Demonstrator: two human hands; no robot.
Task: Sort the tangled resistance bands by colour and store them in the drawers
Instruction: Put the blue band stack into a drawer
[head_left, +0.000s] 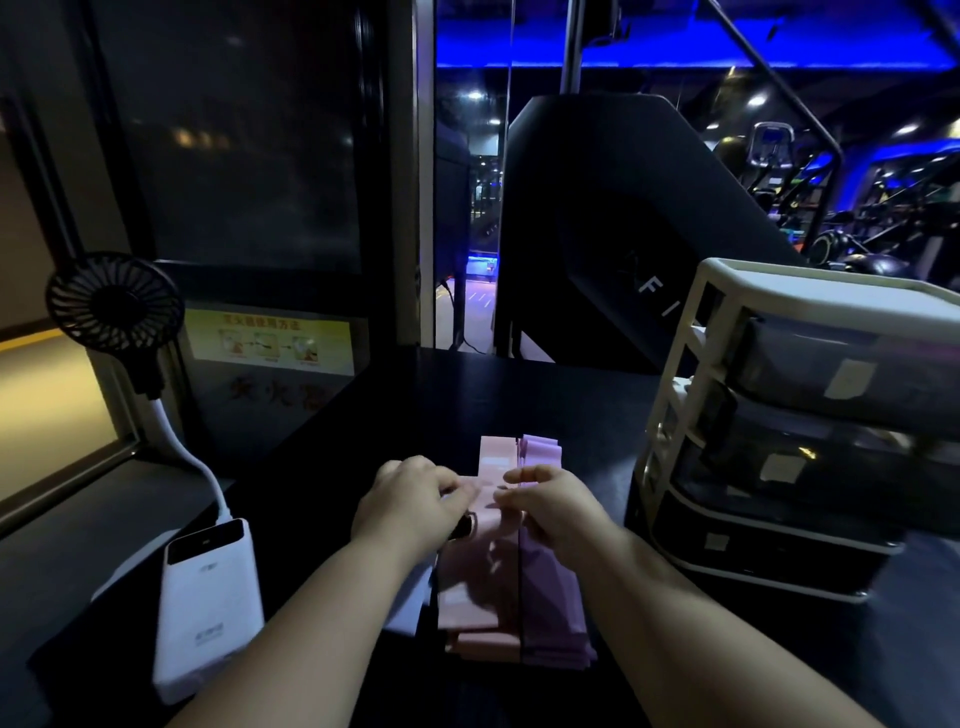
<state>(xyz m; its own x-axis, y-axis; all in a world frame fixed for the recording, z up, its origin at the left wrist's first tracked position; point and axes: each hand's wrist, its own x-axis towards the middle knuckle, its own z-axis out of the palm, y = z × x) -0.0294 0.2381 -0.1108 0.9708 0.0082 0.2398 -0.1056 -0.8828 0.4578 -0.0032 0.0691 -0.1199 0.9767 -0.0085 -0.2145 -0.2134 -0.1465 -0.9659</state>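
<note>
While right hand (558, 512) pinches bands (480, 577), drawers (831, 441) stand near.

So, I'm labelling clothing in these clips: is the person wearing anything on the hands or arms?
No. Left hand and right hand are ungloved; the left forearm and right forearm are bare to the frame's edge: no sleeve, watch or bracelet shows.

And the count stood at two hands, a left hand (410, 501) and a right hand (556, 512), two piles of bands, one pink pile (478, 577) and one purple pile (550, 597), one drawer unit (675, 395) with three drawers (831, 374), one fan (114, 304) and one white power bank (208, 603).
</note>
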